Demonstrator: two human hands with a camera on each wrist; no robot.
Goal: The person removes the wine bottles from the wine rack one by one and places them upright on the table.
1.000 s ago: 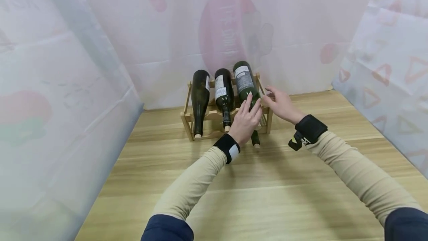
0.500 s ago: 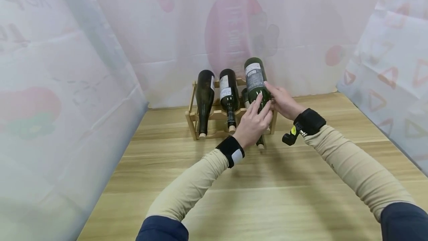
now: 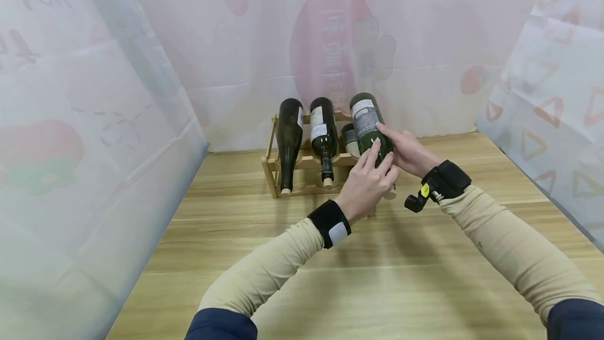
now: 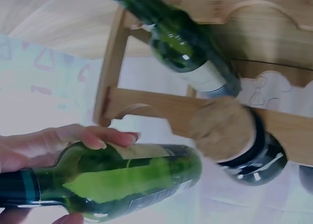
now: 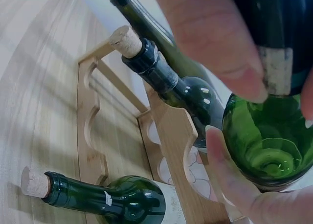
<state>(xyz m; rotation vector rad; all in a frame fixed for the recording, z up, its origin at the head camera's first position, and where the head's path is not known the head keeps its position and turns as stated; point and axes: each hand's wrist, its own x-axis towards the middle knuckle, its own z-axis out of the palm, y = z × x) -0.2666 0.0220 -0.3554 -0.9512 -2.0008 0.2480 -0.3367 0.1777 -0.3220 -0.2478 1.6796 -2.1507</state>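
A green wine bottle (image 3: 365,119) with a grey-and-white label is held by both hands at the right end of the wooden rack (image 3: 308,162). My left hand (image 3: 368,185) grips it around the neck and shoulder. The right hand (image 3: 411,152) holds its right side, thumb up near the label. In the right wrist view the bottle is off to one side of the bare notch (image 5: 193,170) in the upper rail. Below lies another green bottle (image 4: 186,48) on the lower tier, its cork (image 5: 35,181) pointing outward.
Two dark corked bottles, one at the left (image 3: 289,138) and one in the middle (image 3: 323,130), lie neck-forward on the upper tier. Behind the rack hangs a printed pale curtain (image 3: 255,56). Wood-grain tabletop (image 3: 302,277) extends in front.
The right hand has come in from beside the rack and taken hold of the bottle. Both hands have shifted the bottle rightward, away from the middle one, uncovering part of the lower bottle.
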